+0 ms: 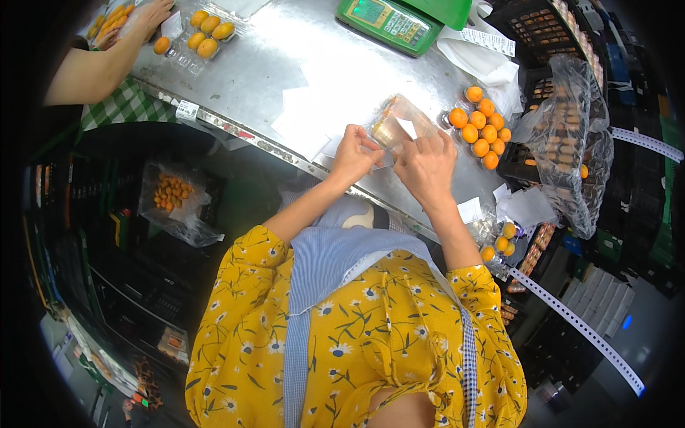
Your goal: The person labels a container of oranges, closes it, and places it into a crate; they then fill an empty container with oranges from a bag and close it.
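Observation:
A clear plastic clamshell box lies on the metal table near its front edge. Something yellow-orange shows through its left side, too blurred by glare to name, and a white paper slip is at its middle. My left hand pinches the box's near-left edge between thumb and fingers. My right hand grips the near-right edge, its curled fingers hiding that corner. Right of the box, round orange fruits sit grouped together, apart from my right hand.
The metal table carries white paper sheets, a green weighing scale and a pack of yellow fruits. A co-worker's arm reaches in at upper left. Plastic-draped crates stand right; bagged orange fruits lie lower left.

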